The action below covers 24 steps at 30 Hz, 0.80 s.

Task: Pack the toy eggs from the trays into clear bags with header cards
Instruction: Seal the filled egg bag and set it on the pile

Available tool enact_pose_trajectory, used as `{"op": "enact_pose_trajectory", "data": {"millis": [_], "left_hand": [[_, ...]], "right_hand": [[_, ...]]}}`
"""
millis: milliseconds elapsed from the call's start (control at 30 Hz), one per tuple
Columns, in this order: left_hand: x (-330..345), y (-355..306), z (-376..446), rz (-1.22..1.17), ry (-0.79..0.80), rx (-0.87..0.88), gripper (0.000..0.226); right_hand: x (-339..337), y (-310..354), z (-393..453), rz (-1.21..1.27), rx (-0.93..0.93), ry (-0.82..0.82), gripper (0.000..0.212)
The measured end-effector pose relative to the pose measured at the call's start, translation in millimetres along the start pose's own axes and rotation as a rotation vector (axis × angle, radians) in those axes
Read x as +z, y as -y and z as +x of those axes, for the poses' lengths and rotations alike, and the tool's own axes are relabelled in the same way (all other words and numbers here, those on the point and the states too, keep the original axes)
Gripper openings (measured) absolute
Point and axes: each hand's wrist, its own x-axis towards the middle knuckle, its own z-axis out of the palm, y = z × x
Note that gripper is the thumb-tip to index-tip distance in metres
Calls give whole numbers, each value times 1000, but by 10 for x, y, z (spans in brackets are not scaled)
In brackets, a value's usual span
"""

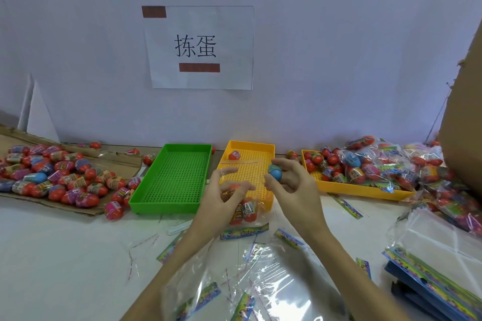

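My right hand (292,185) pinches a blue toy egg (275,172) above the middle yellow tray (271,147). My left hand (221,195) holds the mouth of a clear bag (250,190) open, thumb and fingers spread on the film. Several red eggs (245,212) sit in the bottom of that bag, with its colourful header card (243,232) lying on the table below. One red egg (234,155) lies alone in the yellow tray. The green tray (146,190) to the left holds nothing.
A heap of loose eggs (52,177) lies on cardboard at the left. A second yellow tray (365,190) at the right holds eggs and filled bags (378,164). Empty clear bags (247,281) and a stack with header cards (430,276) lie near me. A cardboard box (464,112) stands at the right.
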Motion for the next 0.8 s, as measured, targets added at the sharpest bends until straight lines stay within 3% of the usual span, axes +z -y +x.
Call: {"op": "enact_pose_trajectory", "data": {"millis": [133, 267, 367, 600, 800], "left_hand": [[13, 20, 0, -33, 26, -4, 47], [43, 32, -11, -78, 26, 29, 40], [73, 31, -26, -66, 15, 73, 44], [93, 55, -61, 23, 46, 176, 41], [81, 88, -77, 147, 46, 228, 51]], "right_hand": [[-64, 126, -30, 190, 75, 17, 32], [-93, 313, -61, 155, -85, -75, 32], [-67, 410, -113, 200, -170, 8, 24], [-28, 299, -172, -411, -346, 121, 21], [-43, 302, -158, -543, -393, 160, 22]]}}
